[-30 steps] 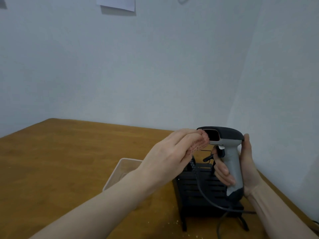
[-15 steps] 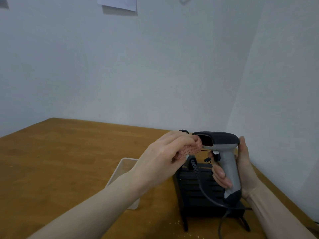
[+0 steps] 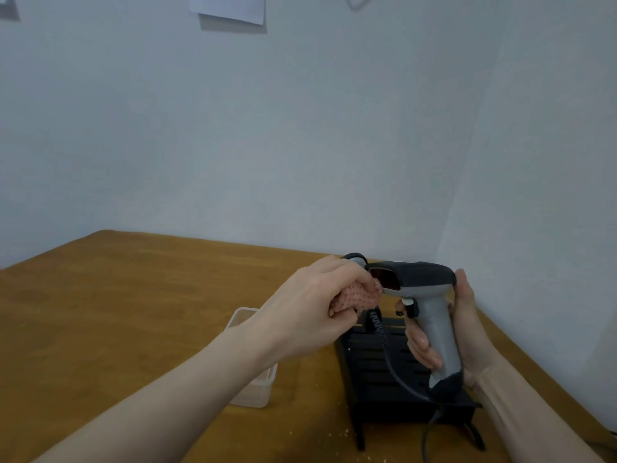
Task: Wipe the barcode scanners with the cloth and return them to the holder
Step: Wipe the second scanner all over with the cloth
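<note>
Right hand grip: right hand (image 3: 464, 332) wraps the grey handle of the barcode scanner (image 3: 430, 315), fingers curled round the near side and the thumb up along the far side.
Left hand grip: left hand (image 3: 310, 312) bunches the pink cloth (image 3: 462, 295) in its curled fingers and presses it against the scanner's front window.
Scanner pose: held upright in the air above the holder, dark head pointing left, reddish window facing the cloth.
Cable: black cable (image 3: 390, 359), coiled near the top, hangs from the scanner's base and trails down in front of the holder.
Holder: black slatted holder (image 3: 377, 372) stands on the wooden table (image 3: 117, 312) below both hands, close to the right wall.
Second scanner: a dark rounded part (image 3: 354, 258) shows just beyond the left hand's knuckles; too hidden to say how it sits.
Container: clear plastic container (image 3: 253, 392) rests on the table left of the holder, partly behind the left forearm.
Wall: a sheet of paper (image 3: 228, 8) hangs on the far wall, high up.
</note>
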